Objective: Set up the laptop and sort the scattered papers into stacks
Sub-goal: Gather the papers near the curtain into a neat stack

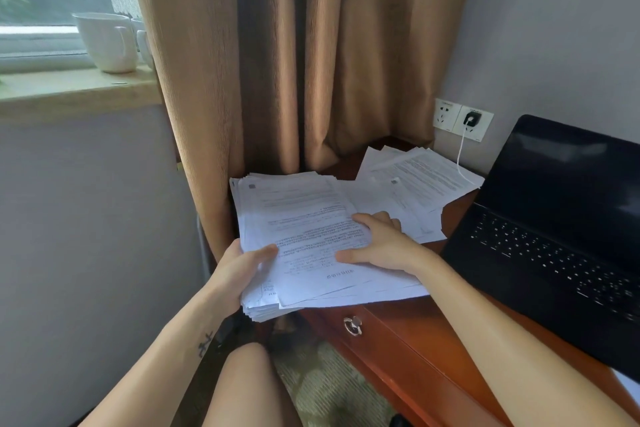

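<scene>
A thick stack of printed papers (298, 215) overhangs the left end of the wooden desk (408, 329). My left hand (239, 274) grips the stack's near left corner, thumb on top and fingers under it. On the top sheets rests my right hand (377, 243), its thumb and fingers spread over the right side. More loose papers (412, 180) lie fanned out behind, toward the wall. An open black laptop (554, 232) with a dark screen stands at the right of the desk.
A white charging cable (462, 163) runs from a plug in the wall socket (472, 121) down behind the papers. Brown curtains (311, 62) hang behind the desk. White mugs (107, 42) stand on the windowsill at left. The desk drawer has a metal ring pull (352, 326).
</scene>
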